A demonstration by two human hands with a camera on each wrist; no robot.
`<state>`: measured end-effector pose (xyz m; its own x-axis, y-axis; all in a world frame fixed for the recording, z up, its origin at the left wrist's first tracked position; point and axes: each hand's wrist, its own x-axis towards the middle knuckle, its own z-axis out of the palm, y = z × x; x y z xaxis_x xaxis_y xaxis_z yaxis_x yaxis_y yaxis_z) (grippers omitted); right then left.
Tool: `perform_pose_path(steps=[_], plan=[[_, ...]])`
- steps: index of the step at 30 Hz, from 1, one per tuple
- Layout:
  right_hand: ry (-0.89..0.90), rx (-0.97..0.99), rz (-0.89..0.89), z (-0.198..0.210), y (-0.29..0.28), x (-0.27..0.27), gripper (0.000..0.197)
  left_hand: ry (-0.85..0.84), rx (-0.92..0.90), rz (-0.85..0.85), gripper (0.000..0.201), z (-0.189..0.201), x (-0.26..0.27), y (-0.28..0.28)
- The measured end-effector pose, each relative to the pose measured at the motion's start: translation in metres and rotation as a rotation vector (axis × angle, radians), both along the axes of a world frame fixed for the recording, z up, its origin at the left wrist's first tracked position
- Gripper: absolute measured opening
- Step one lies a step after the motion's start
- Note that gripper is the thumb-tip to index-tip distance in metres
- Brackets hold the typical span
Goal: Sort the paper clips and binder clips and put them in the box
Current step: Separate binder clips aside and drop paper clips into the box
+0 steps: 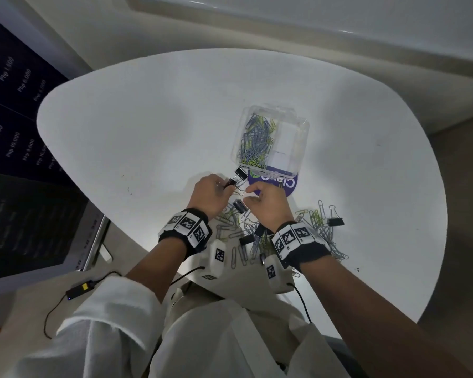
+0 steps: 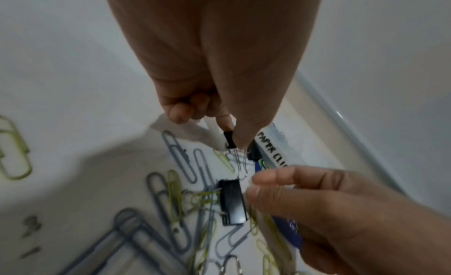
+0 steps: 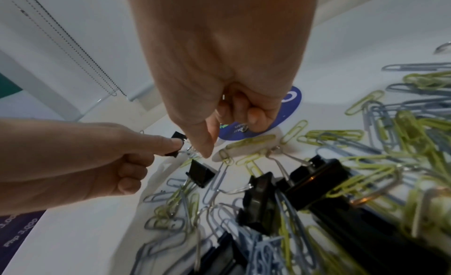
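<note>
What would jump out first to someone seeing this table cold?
Probably the messy heap of grey and yellow-green paper clips and black binder clips on the table's near edge. Beyond it stands the clear box, one side already full of paper clips. Between them the left hand pinches a small binder clip, with the right hand close beside it.

Dim, flat indoor light, cool grey cast, no hard highlights. Head view: wide-angle bending at the edges, round white desk [image 1: 153, 110] brightest in the middle, corners falling dark, faint glare on the clear plastic box [image 1: 302, 126]. Soft shadows spread under both hands. Wrist views: strong fisheye stretch, near grey and yellow-green paper clips [image 3: 366, 136] smeared and out of focus at the lower edges, small glints on black binder clips [image 3: 314, 180]
</note>
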<state>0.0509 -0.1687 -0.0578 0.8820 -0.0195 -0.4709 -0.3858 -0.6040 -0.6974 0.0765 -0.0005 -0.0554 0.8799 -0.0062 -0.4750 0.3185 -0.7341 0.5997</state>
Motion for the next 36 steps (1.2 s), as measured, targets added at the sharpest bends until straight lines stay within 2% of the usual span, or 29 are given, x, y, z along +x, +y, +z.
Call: perform_pose_path(steps=[3, 5, 8, 10, 14, 17, 20, 22, 24, 27, 30, 33, 34, 36], plan=[[0.000, -0.016, -0.028, 0.001, -0.003, -0.001, 0.016, 0.061, -0.054, -0.033, 0.029, 0.009, 0.000, 0.008], [-0.005, 0.004, -0.048, 0.001, -0.005, -0.002, 0.020, 0.080, -0.122, 0.026, 0.029, 0.011, 0.001, 0.015], [-0.012, 0.057, -0.047, 0.002, -0.004, -0.003, 0.019, -0.003, -0.142, 0.186, 0.028, 0.010, 0.006, 0.020], [-0.008, 0.056, -0.027, 0.002, -0.002, -0.002, 0.019, -0.061, -0.098, 0.225, 0.026, 0.008, 0.010, 0.022], [-0.049, -0.070, -0.054, 0.001, -0.003, 0.000, 0.014, -0.132, -0.051, 0.159, 0.026, 0.000, 0.008, 0.023], [-0.070, -0.119, -0.141, -0.003, -0.012, -0.002, 0.011, -0.254, 0.004, 0.020, 0.019, 0.002, -0.005, 0.019], [-0.112, -0.158, -0.220, -0.007, -0.019, -0.010, 0.026, -0.251, 0.062, -0.212, 0.019, -0.001, -0.018, 0.012], [-0.130, -0.175, -0.245, -0.008, -0.023, -0.012, 0.039, -0.250, 0.062, -0.258, 0.022, -0.007, -0.020, 0.007], [-0.120, -0.183, -0.240, -0.008, -0.025, -0.013, 0.044, -0.274, 0.075, -0.273, 0.018, -0.008, -0.019, 0.002], [-0.126, -0.159, -0.195, -0.009, -0.025, -0.016, 0.030, -0.271, 0.146, -0.366, 0.007, -0.014, -0.017, -0.004], [-0.097, -0.173, -0.140, -0.011, -0.026, -0.019, 0.013, -0.241, 0.168, -0.455, 0.011, -0.021, -0.015, -0.003], [-0.079, -0.166, -0.085, -0.010, -0.030, -0.021, 0.010, -0.209, 0.081, -0.481, 0.012, -0.017, -0.015, 0.000], [-0.085, -0.133, -0.096, -0.010, -0.030, -0.022, 0.011, -0.194, 0.015, -0.445, 0.009, -0.012, -0.017, 0.000], [-0.095, -0.004, -0.207, -0.007, -0.030, -0.026, 0.014, -0.105, -0.108, -0.268, 0.010, -0.001, -0.019, 0.002]])
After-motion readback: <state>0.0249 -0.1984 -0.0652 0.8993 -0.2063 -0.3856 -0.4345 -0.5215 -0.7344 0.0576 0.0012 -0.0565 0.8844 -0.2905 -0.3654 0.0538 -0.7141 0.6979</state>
